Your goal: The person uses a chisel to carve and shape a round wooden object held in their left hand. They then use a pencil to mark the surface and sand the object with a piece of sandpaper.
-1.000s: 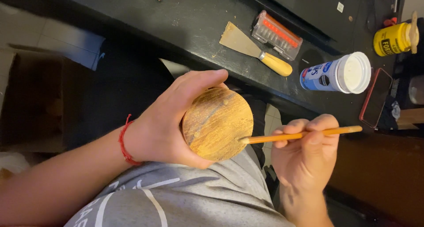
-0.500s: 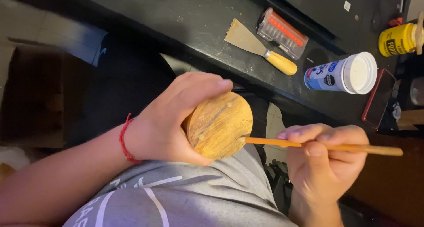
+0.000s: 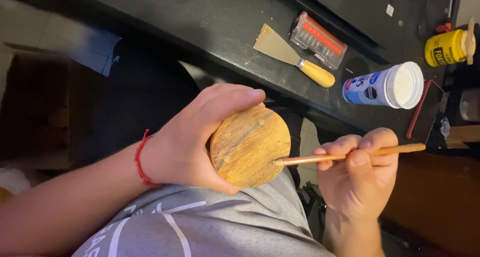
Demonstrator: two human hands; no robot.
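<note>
Left hand [image 3: 187, 147] wraps closed around the round wooden piece [image 3: 250, 146], turning its flat face toward the thin brush [image 3: 345, 156] pinched in the right hand [image 3: 357, 174], bristle tip touching the rim.

Streaky tan wooden disc [image 3: 250, 146], orange-handled brush [image 3: 345, 157]
</note>
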